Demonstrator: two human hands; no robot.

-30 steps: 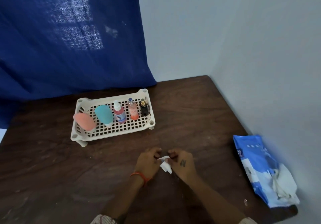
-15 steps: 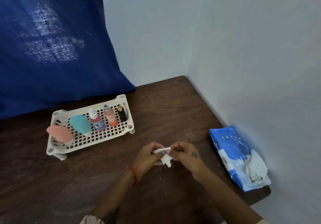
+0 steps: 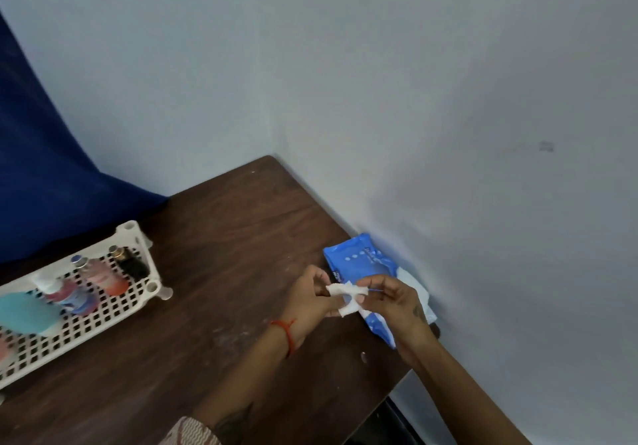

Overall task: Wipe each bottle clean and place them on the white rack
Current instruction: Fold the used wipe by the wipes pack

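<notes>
A dark brown wooden table [image 3: 221,237] fills a corner between two pale walls, its top scuffed with faint whitish marks. On its left side stands a white rack [image 3: 138,292] on short feet, cut off by the frame edge. Against the right wall lies a blue wipes pack [image 3: 359,265], white tissue showing at its far side. A small pale speck [image 3: 363,355], perhaps a chip or crumb, sits near the front right edge.

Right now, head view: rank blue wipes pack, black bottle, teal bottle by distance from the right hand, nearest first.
1. Blue wipes pack: directly behind the right hand, by the wall.
2. Black bottle: on the white rack's right end, across the table to the left.
3. Teal bottle: further left on the rack.
</notes>
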